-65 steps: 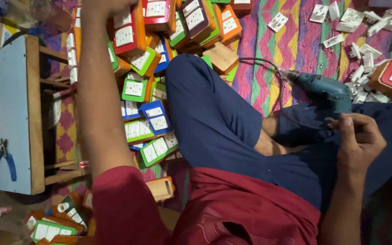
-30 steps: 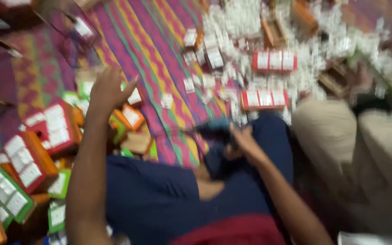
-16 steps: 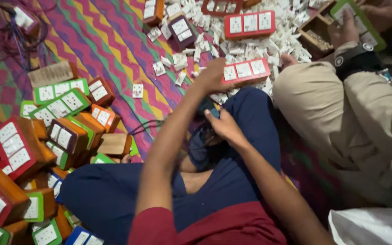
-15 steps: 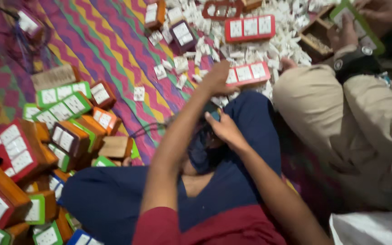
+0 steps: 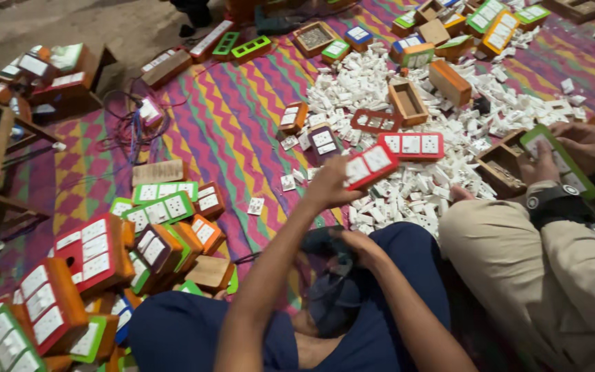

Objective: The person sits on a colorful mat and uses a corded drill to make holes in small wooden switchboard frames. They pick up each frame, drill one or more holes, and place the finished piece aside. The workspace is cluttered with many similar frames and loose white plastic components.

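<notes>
Fingers of the left hand [image 5: 330, 184] pinch a red switch plate [image 5: 371, 165], lifted above the striped mat [image 5: 235, 131] near the pile of white switches [image 5: 414, 110]. The right hand [image 5: 361, 246] rests on a dark drill [image 5: 332, 275] in the lap (its grip mostly hidden). Far right, a co-worker's hands [image 5: 566, 155] hold a green plate [image 5: 559, 160].

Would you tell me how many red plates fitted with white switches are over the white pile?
2. One red plate is held in the left hand, above the pile's near edge; the other plate lies flat on the white pile just beyond it. More may be buried.
</notes>
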